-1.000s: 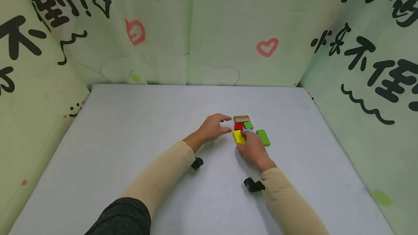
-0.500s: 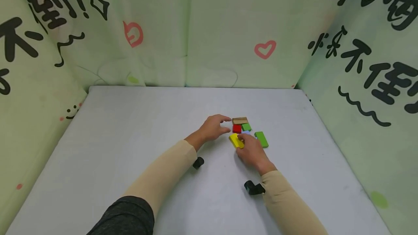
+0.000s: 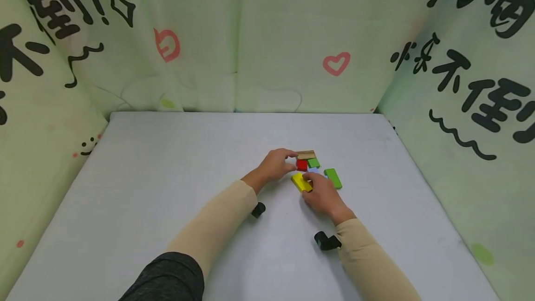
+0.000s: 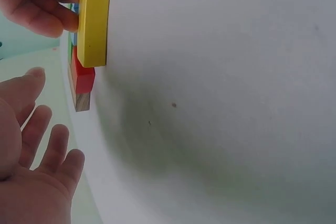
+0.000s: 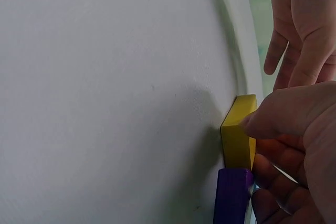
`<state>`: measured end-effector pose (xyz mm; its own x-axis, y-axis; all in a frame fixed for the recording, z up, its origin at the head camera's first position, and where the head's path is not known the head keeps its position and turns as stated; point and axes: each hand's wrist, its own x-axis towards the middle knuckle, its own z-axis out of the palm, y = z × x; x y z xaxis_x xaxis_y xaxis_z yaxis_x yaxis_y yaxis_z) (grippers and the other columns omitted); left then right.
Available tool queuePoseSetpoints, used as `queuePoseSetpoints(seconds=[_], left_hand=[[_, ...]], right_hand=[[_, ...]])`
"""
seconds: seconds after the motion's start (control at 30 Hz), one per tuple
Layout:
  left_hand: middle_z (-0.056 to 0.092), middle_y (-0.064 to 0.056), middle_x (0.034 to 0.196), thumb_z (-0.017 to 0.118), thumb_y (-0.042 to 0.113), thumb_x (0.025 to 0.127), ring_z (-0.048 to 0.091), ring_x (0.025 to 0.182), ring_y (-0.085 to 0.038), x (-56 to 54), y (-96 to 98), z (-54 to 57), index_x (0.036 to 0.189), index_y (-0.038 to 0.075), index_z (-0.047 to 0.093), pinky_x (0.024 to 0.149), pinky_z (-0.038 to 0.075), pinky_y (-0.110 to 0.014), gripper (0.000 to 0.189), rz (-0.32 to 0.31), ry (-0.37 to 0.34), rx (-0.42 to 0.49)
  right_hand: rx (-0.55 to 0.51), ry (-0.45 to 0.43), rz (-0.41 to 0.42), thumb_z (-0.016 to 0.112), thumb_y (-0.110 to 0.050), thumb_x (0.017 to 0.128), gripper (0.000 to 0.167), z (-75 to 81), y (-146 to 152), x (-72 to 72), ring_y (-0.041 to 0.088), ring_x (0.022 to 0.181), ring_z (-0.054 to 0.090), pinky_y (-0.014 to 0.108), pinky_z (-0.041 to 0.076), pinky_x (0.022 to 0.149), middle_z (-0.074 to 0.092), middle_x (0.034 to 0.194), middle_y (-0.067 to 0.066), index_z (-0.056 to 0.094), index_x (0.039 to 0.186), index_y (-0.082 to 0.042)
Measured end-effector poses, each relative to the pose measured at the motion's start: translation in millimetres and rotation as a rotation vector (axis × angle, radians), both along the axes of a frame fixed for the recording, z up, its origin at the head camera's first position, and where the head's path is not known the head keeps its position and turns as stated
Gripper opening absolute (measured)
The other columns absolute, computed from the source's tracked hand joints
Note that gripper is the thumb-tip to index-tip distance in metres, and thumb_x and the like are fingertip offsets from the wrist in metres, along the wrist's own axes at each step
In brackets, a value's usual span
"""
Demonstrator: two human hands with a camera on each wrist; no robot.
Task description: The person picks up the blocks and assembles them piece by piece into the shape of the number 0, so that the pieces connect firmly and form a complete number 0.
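My right hand (image 3: 323, 194) pinches a yellow block (image 3: 300, 182), the thumb on one side and fingers curled on the other in the right wrist view. A purple block (image 5: 231, 195) stands at the yellow block's end, beside the curled fingers. My left hand (image 3: 275, 165) is spread, thumb and fingers apart with nothing between them. In the head view its fingertips are right at the left ends of a wooden block (image 3: 306, 154) and a red block (image 3: 301, 165). A small green block (image 3: 314, 163) and a partly hidden blue block (image 3: 312, 170) lie to the right of these.
A larger green block (image 3: 333, 178) lies beyond my right hand. The blocks are on a white-covered table (image 3: 179, 152), with printed green curtains (image 3: 284, 36) round its back and sides. Black wrist cameras (image 3: 327, 241) hang under both forearms.
The yellow block has turned and shifted slightly toward me, away from the red block, with my right hand on it. My left fingertips have come closer to the wooden and red blocks.
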<state>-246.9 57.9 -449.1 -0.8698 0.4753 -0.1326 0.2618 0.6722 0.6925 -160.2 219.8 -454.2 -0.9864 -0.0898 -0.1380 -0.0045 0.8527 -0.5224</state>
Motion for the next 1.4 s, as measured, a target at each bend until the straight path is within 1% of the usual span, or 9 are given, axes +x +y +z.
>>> queuePoseSetpoints(seconds=[0.13, 0.33, 0.5, 0.7, 0.93, 1.13, 1.4], left_hand=[[0.058, -0.005, 0.139, 0.066, 0.020, 0.099, 0.053, 0.124, -0.022, -0.8, 3.8, -1.6, 0.142, 0.018, 0.058, 0.102, 0.045, -0.032, 0.044, 0.008, -0.006, -0.007], [0.058, -0.005, 0.138, 0.066, 0.020, 0.099, 0.052, 0.127, -0.022, -0.3, 6.9, -1.4, 0.141, 0.017, 0.059, 0.105, 0.043, -0.033, 0.043, 0.019, -0.021, -0.034], [0.058, -0.004, 0.139, 0.066, 0.021, 0.099, 0.052, 0.127, -0.022, -1.1, 8.8, -1.5, 0.142, 0.018, 0.059, 0.105, 0.042, -0.033, 0.043, 0.013, -0.024, -0.043], [0.058, -0.003, 0.139, 0.067, 0.020, 0.098, 0.049, 0.131, -0.022, -2.2, 11.7, -3.3, 0.141, 0.018, 0.059, 0.107, 0.040, -0.034, 0.044, 0.009, -0.041, -0.041], [0.060, -0.002, 0.137, 0.066, 0.018, 0.098, 0.049, 0.130, -0.021, -5.3, 14.7, -8.0, 0.140, 0.017, 0.060, 0.107, 0.039, -0.032, 0.042, 0.002, -0.039, -0.042], [0.060, -0.005, 0.137, 0.065, 0.016, 0.099, 0.050, 0.130, -0.023, -7.0, 15.5, -8.2, 0.138, 0.015, 0.062, 0.108, 0.040, -0.035, 0.039, 0.015, -0.063, -0.023], [0.059, -0.007, 0.139, 0.065, 0.014, 0.099, 0.050, 0.131, -0.024, -8.1, 17.4, -8.8, 0.136, 0.013, 0.063, 0.108, 0.039, -0.036, 0.038, 0.011, -0.065, -0.013]], right_hand=[[-0.006, 0.006, 0.013, 0.065, -0.004, 0.089, 0.044, 0.6, 2.5, -0.7, 0.034, 0.103, 0.057, 0.050, 0.047, 0.098, 0.061, 0.126, 0.021, 0.057, 0.131, 0.005], [0.045, 0.014, 0.023, 0.065, -0.006, 0.090, 0.043, 0.1, 2.7, 0.2, 0.033, 0.104, 0.058, 0.050, 0.047, 0.098, 0.062, 0.128, 0.019, 0.059, 0.131, 0.002], [0.083, 0.026, 0.016, 0.067, -0.008, 0.090, 0.043, -0.1, 2.2, 0.8, 0.032, 0.102, 0.059, 0.050, 0.047, 0.097, 0.063, 0.128, 0.018, 0.060, 0.132, 0.000], [0.086, 0.044, 0.032, 0.067, -0.009, 0.090, 0.042, 0.5, 1.8, 0.8, 0.032, 0.100, 0.060, 0.050, 0.048, 0.095, 0.065, 0.125, 0.017, 0.062, 0.130, 0.000], [0.080, 0.058, 0.035, 0.067, -0.009, 0.089, 0.042, -0.6, 2.0, 2.0, 0.030, 0.096, 0.059, 0.050, 0.048, 0.093, 0.065, 0.123, 0.016, 0.062, 0.130, 0.000], [0.085, 0.049, 0.017, 0.067, -0.010, 0.090, 0.043, -2.7, 3.2, 1.9, 0.030, 0.099, 0.059, 0.050, 0.048, 0.095, 0.064, 0.126, 0.016, 0.061, 0.131, -0.001], [0.073, 0.051, 0.022, 0.067, -0.010, 0.090, 0.043, -2.6, 5.2, 2.0, 0.031, 0.102, 0.061, 0.049, 0.048, 0.095, 0.064, 0.127, 0.016, 0.061, 0.132, -0.001]])
